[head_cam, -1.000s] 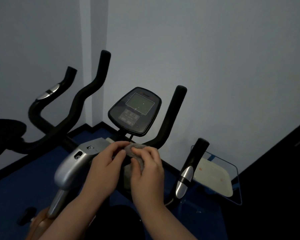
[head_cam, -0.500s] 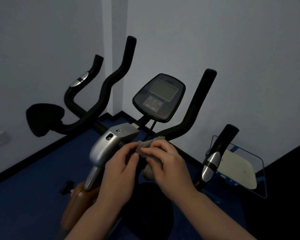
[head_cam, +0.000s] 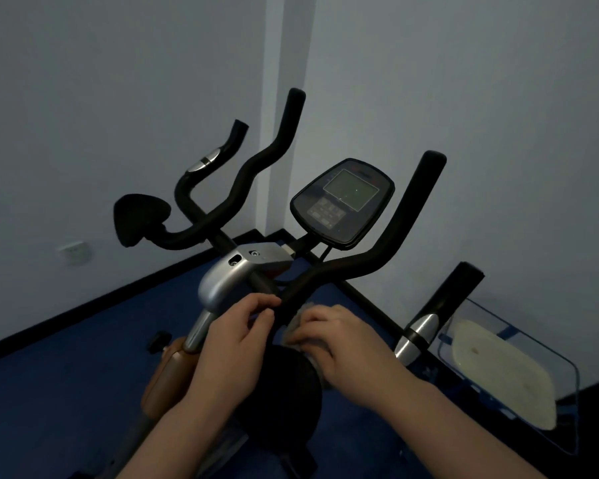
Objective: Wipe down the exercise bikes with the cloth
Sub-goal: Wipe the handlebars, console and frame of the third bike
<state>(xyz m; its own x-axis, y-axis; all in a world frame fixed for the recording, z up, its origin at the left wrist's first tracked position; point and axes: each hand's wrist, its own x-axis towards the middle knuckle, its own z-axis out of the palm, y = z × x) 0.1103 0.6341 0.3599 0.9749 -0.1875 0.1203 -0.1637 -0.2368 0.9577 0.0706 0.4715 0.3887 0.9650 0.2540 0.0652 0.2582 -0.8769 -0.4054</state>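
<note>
Bike: the exercise bike (head_cam: 227, 281) stands in a room corner, on a blue floor (head_cam: 66, 375), seen from above and behind the seat.
Handlebar: the black handlebar (head_cam: 370, 261) sweeps up on either side of the central post; its right branch rises to a rounded tip, and its lower section passes between the two hands.
Console: the display console (head_cam: 341, 200) sits tilted at the centre of the bars, with a grey screen above a keypad.
Housing: a silver post cover (head_cam: 229, 274) sits below the console, with a screw and a dark oval opening on its upper face.
Seat: the black saddle (head_cam: 287, 392) is directly below the hands, partly covered by them.
Cloth: the grey cloth (head_cam: 296, 321) is bunched under the right hand, against the right side of the lower handlebar tube; only a blurred edge of it is visible.
Left hand: the left hand (head_cam: 236, 337) has its fingers and thumb curled around the lower handlebar tube, just left of the cloth.
Right hand: the right hand (head_cam: 339, 344) has its fingers bent over the cloth, gripping it against the tube.
Second bike: a second set of handlebars (head_cam: 204, 178) with a silver sensor band stands further left, near a black saddle (head_cam: 140, 217).
Side grip: a black grip with a silver band (head_cam: 419, 335) rises to the right of the hands.
Tray: a clear tray (head_cam: 512, 368) holding a pale pad lies on the floor at the right.
Wall: a pale wall (head_cam: 118, 81) carries a small socket plate (head_cam: 75, 252) low on the left.
</note>
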